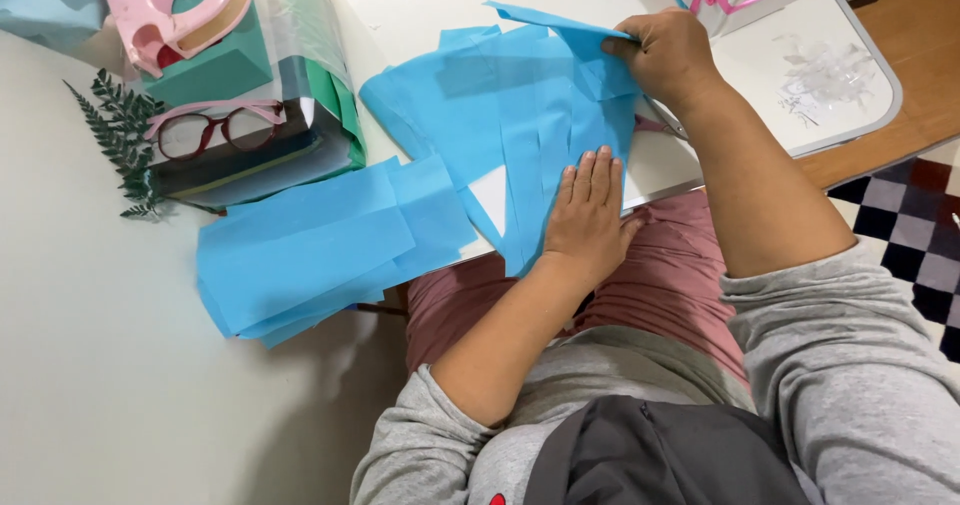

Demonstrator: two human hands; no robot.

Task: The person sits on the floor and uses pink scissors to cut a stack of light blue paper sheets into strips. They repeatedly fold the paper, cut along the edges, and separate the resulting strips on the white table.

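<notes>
Blue tissue sheets [510, 115] are pressed flat by the left hand [585, 210] — fingers together. A far corner is pinched by the right hand [665, 55] — near scissors [662, 125].

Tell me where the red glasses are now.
In the head view, the red glasses lie upper left on a stack of papers, between the pink tape dispenser and a fern sprig.

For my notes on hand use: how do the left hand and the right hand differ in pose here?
The left hand lies flat, fingers straight, pressing the blue tissue paper; the right hand is curled, pinching a lifted edge. The left is nearer the body, the right farther. Both touch the same paper.
</notes>
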